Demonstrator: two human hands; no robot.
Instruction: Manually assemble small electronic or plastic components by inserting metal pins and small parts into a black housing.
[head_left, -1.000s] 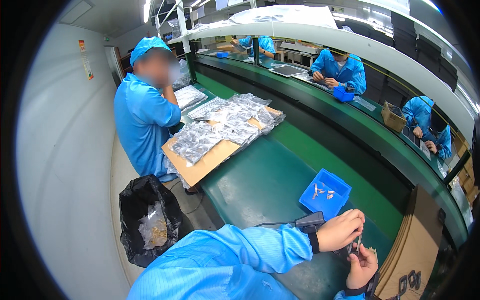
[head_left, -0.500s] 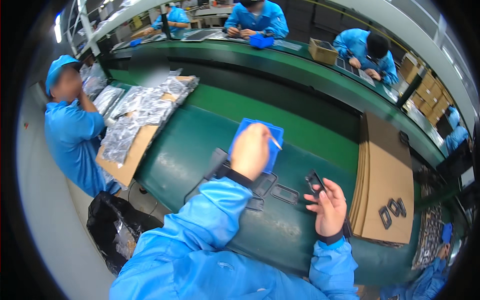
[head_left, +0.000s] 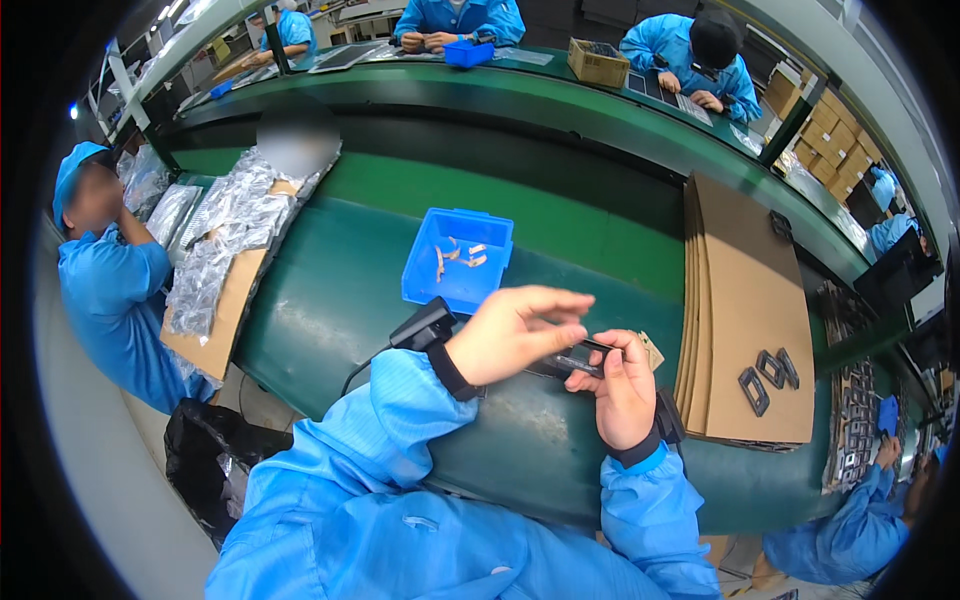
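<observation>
My right hand (head_left: 622, 395) grips a small black rectangular frame (head_left: 582, 356) between thumb and fingers, above the green table. Over that frame reaches my left hand (head_left: 520, 335), its fingers stretched out and its thumb close to the frame's edge. I make out nothing held in the left hand. Beyond it stands a blue plastic bin (head_left: 412, 275) with several small tan strips (head_left: 476, 260) on its floor. A small tan piece (head_left: 652, 350) shows just behind my right fingers; whether it touches them I cannot tell. My hands cover part of the table.
At right lies a stack of flat cardboard (head_left: 745, 320) carrying several black frames (head_left: 755, 390). Clear plastic bags (head_left: 235, 235) cover cardboard at left, beside a seated person (head_left: 110, 280). A black rubbish bag (head_left: 215, 450) is below. Co-workers sit across the raised green bench (head_left: 400, 85).
My left hand has left the blue bin, where it held a thin strip, and come right to the black frame. My right hand has shifted slightly left. The view has shifted too.
</observation>
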